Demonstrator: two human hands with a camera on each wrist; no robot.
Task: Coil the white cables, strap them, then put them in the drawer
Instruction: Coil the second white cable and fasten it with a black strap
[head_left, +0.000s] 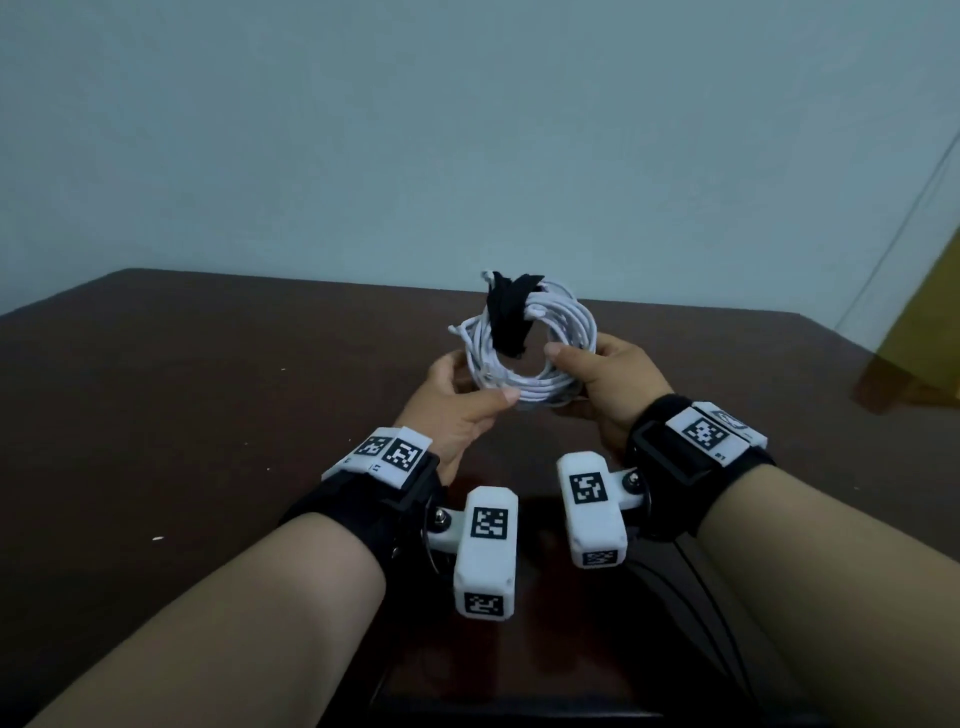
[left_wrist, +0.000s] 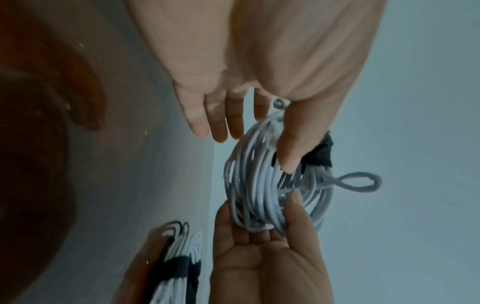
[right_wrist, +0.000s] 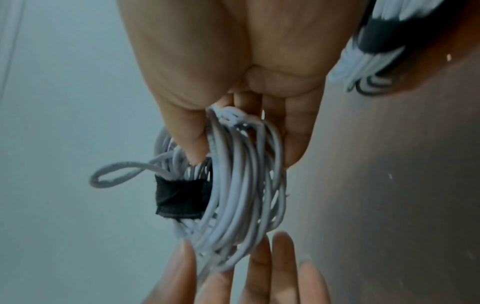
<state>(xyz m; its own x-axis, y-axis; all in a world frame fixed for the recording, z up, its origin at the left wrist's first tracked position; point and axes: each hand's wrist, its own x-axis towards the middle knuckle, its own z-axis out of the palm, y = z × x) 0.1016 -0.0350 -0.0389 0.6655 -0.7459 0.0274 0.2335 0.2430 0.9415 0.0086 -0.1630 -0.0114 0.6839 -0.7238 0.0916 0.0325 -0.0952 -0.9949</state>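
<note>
Above the dark brown table (head_left: 208, 389) I hold a coil of white cable (head_left: 535, 384) upright between both hands. A black strap (head_left: 506, 317) is wrapped round its top, with loose ends sticking up. My left hand (head_left: 483, 384) holds the coil's lower left, thumb in front and fingers behind. My right hand (head_left: 566, 364) grips the right side, thumb through the ring. In the left wrist view the left thumb (left_wrist: 291, 152) presses on the coil (left_wrist: 259, 185) near the strap (left_wrist: 319, 154). In the right wrist view the right hand (right_wrist: 244, 144) pinches the coil (right_wrist: 241, 185), and one small loop (right_wrist: 116, 172) sticks out.
A second white cable bundle with a black strap (left_wrist: 179, 265) lies on the table close to my hands, seen also as the bundle (right_wrist: 376, 41) in the right wrist view. A pale wall stands behind the table. A yellow cloth (head_left: 930, 322) hangs at the far right.
</note>
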